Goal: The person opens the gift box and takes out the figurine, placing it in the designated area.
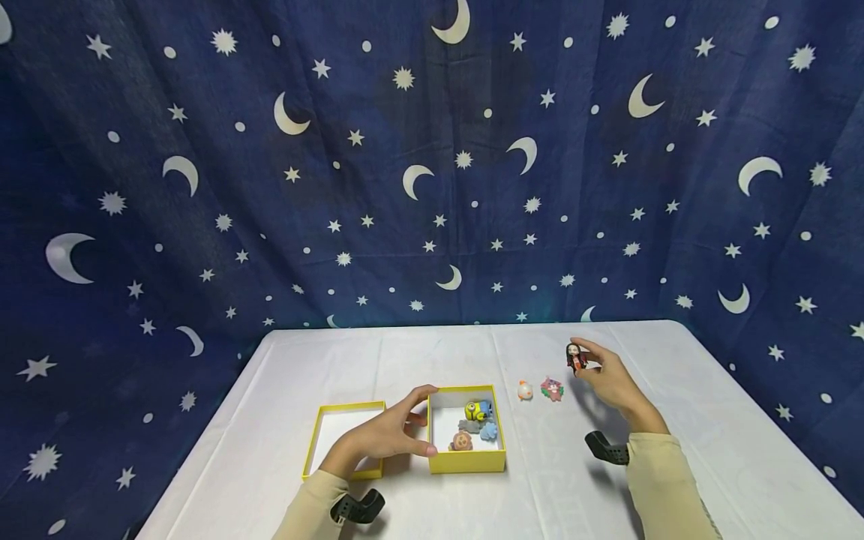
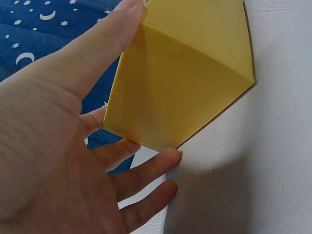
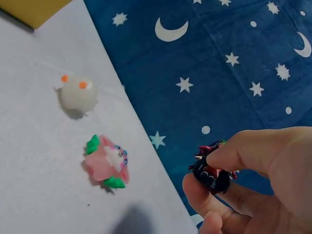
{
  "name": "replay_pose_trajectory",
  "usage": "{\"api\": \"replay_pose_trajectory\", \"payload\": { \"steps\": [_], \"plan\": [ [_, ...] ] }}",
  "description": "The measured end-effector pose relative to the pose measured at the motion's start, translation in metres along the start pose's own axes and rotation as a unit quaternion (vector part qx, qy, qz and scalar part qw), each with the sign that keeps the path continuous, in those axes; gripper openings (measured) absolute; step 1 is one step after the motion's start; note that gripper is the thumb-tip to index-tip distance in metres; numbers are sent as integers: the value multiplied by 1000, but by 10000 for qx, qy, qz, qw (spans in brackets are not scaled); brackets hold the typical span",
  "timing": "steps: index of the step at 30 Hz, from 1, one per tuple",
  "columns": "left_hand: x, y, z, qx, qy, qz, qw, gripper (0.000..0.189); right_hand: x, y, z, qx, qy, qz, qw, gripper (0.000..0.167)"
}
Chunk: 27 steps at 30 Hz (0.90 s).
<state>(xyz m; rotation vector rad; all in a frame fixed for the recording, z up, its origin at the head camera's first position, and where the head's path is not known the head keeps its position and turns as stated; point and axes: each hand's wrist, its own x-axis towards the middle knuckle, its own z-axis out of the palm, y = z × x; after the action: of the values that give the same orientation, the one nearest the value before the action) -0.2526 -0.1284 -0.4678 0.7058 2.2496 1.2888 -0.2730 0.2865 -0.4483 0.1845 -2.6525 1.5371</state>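
Right hand pinches dark-haired figurine above table's right side. Pink figure, then white figure, lie between it and yellow box, four toys inside. Left hand grips box's left end, partly covering lid.

Staged tabletop set, navy moon-and-star curtain hung behind, white-draped table, room type unclear
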Motion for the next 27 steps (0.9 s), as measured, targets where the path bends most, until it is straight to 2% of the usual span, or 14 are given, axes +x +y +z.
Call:
{"api": "replay_pose_trajectory", "payload": {
  "steps": [9, 17, 22, 27],
  "plan": [
    [-1, 0, -1, -2, -69, 74, 9999, 95, 0, 10, 0, -312, -234, 319, 9987, 67],
    [0, 1, -2, -21, -81, 75, 9999, 95, 2, 17, 3, -319, -227, 313, 9987, 68],
    [0, 2, -2, -17, -68, 90, 9999, 96, 2, 18, 5, -225, -370, 397, 9983, 68],
    [-1, 2, -2, 3, -76, 87, 9999, 96, 1, 18, 7, -417, -568, 472, 9964, 62]
  ]
}}
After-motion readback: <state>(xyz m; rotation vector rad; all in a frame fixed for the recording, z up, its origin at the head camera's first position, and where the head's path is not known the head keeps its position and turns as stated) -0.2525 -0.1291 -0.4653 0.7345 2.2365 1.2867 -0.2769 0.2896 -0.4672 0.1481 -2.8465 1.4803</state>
